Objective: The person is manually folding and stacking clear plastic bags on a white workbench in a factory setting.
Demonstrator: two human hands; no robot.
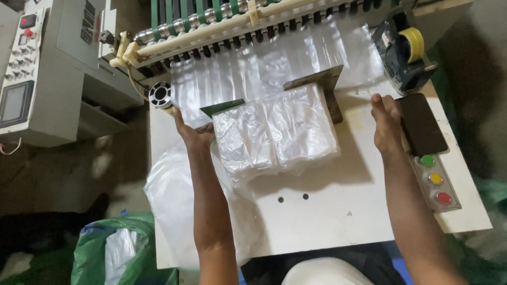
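Two stacks of clear plastic bags (277, 134) lie side by side on a white table (327, 211), below the outfeed rollers of a bag-making machine (222, 26). My left hand (193, 132) rests against the left edge of the left stack, beside a green metal guide plate (222, 108). My right hand (388, 126) lies on the table to the right of the stacks, touching a black phone (422, 124); whether it grips the phone I cannot tell. A grey metal angle (325, 87) stands behind the right stack.
A panel with green, yellow and red buttons (435, 179) sits at the table's right edge. A tape dispenser with a yellow roll (406, 50) is at the back right. A control cabinet (37, 68) stands left. A green sack of plastic (116, 253) lies on the floor.
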